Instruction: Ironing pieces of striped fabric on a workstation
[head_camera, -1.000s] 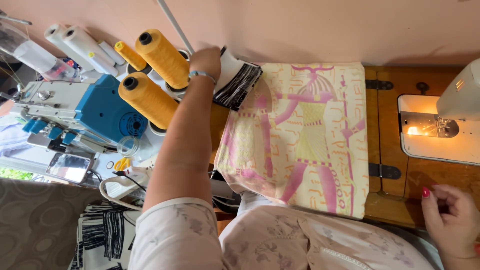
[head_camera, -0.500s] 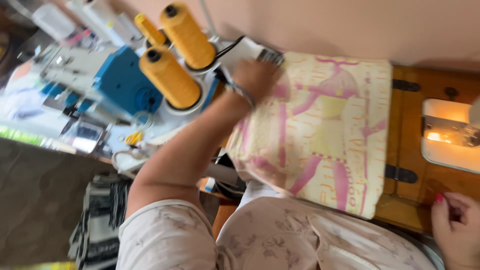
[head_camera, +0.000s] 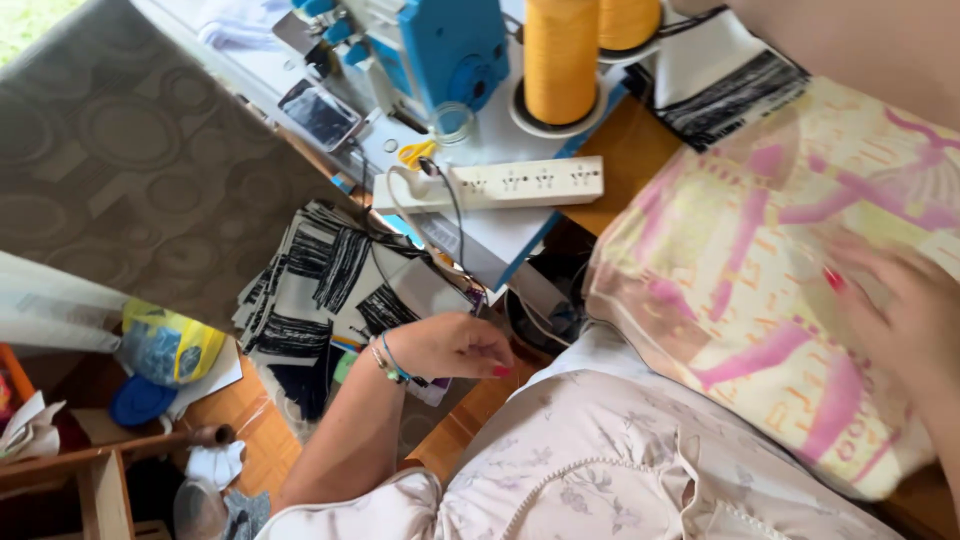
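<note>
My left hand (head_camera: 450, 345) hangs low beside my lap with its fingers curled in, and nothing shows in it. It is just to the right of a heap of black-and-white striped fabric pieces (head_camera: 320, 290) lying below the table edge. My right hand (head_camera: 900, 310), blurred, lies flat with fingers apart on a pink-and-yellow patterned cloth (head_camera: 740, 250) that drapes over the table and my lap.
A blue sewing machine (head_camera: 450, 45), orange thread cones (head_camera: 560, 55), a white power strip (head_camera: 500, 185), yellow scissors (head_camera: 415, 152) and a phone (head_camera: 320, 112) crowd the left table. Another striped piece (head_camera: 730, 85) lies behind the cloth. A yellow-and-blue bag (head_camera: 170, 345) sits on the floor.
My left hand came down from the striped piece by the thread cones to beside my lap. My right hand moved from the table edge onto the patterned cloth. The view swung down and left.
</note>
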